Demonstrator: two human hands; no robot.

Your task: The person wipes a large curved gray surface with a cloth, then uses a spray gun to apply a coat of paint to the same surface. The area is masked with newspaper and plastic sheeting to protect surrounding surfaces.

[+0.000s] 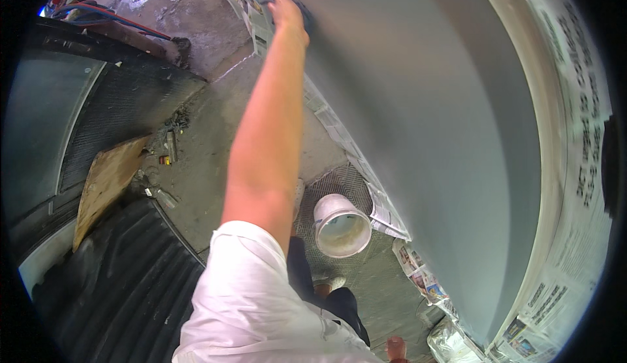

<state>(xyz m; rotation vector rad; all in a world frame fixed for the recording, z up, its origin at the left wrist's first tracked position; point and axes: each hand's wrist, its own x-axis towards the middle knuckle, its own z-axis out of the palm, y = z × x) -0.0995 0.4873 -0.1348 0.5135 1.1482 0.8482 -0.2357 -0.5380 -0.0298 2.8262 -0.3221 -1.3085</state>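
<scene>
One hand in view, seemingly the left by its shoulder, the arm stretched up and away from the body; it presses a dark pad, partly hidden, flat against the grey panel, fingers closed over it. The pad lies just right of the palm, touching the panel near its upper left edge. One white bucket stands on the floor below, beside the newspaper masking. One cardboard sheet lies well left. Other hand unseen.
</scene>
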